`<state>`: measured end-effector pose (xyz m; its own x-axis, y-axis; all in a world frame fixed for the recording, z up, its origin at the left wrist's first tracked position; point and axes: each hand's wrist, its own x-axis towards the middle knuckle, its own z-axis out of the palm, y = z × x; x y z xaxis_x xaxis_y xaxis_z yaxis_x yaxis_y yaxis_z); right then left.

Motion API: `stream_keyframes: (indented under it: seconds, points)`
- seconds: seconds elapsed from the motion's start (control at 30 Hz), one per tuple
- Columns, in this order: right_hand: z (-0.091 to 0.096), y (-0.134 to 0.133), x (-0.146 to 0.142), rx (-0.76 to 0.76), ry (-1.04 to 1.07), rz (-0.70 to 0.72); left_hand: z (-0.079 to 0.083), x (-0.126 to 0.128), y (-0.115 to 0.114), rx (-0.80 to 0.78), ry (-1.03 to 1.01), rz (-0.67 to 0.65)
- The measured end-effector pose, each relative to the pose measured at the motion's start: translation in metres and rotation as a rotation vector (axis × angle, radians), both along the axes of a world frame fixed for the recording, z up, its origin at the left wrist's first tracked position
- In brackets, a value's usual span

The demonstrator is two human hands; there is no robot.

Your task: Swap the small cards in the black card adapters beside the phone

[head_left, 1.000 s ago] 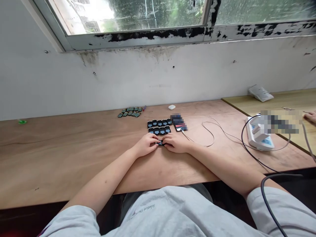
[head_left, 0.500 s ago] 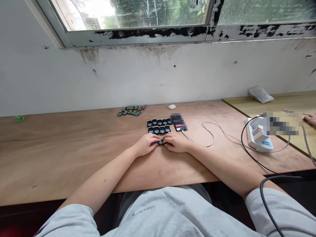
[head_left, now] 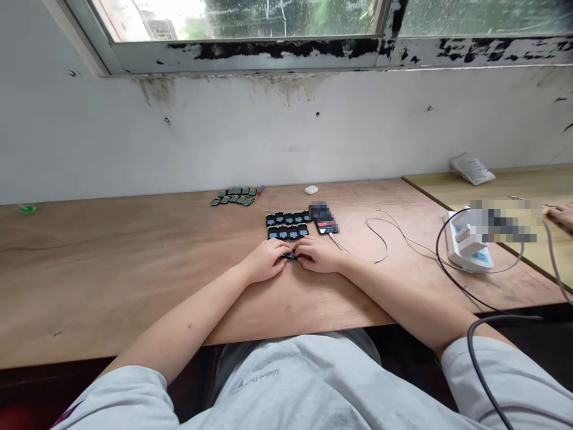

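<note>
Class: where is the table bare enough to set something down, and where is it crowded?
Widest: bare wood from the left forearm to the green item. Smaller: between both forearms, to the table's front edge. Crowded: the middle, where left hand and right hand grasp one small piece near the black pieces and phone; the right, with power strip and cables.
</note>
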<state>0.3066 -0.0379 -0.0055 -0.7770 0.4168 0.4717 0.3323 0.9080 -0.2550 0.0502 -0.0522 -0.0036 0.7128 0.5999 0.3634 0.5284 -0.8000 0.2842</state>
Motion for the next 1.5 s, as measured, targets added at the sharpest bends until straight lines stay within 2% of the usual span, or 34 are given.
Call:
stream_keyframes:
  seconds: [0.1, 0.2, 0.47, 0.8, 0.87, 0.93, 1.07, 1.13, 1.2, 1.3, 1.5]
  points:
    - [-0.002, 0.001, 0.001, -0.005, -0.006, 0.003, -0.003, -0.001, 0.002, 0.012, -0.009, -0.021]
    - [-0.002, 0.002, 0.001, -0.013, -0.008, -0.006, -0.003, -0.001, 0.000, 0.008, -0.015, 0.015]
    - [0.001, 0.001, 0.000, -0.016, -0.009, 0.009, 0.005, 0.004, -0.005, 0.112, 0.084, -0.036]
    - [-0.001, 0.000, 0.002, 0.004, 0.027, -0.015, -0.002, -0.003, 0.004, 0.111, -0.018, -0.037]
    - [-0.003, 0.000, 0.004, 0.008, 0.069, -0.034, 0.000, -0.006, 0.006, 0.143, -0.034, 0.014]
    - [-0.004, 0.000, 0.006, -0.005, 0.085, -0.058, 0.002, -0.012, 0.009, 0.187, -0.045, 0.138]
    - [-0.004, 0.001, 0.009, -0.041, 0.071, -0.080, 0.007, -0.031, 0.022, 0.243, -0.071, 0.559]
    - [-0.003, 0.001, 0.010, -0.047, 0.061, -0.078, 0.007, -0.042, 0.030, 0.207, -0.032, 0.769]
    - [-0.002, 0.001, 0.010, -0.048, 0.055, -0.068, 0.006, -0.052, 0.037, 0.116, 0.048, 0.900]
    - [0.000, 0.001, 0.009, -0.041, 0.050, -0.052, 0.005, -0.056, 0.041, 0.013, 0.136, 0.937]
    - [0.001, 0.002, 0.009, -0.029, 0.042, -0.049, 0.002, -0.041, 0.032, -0.010, 0.138, 0.770]
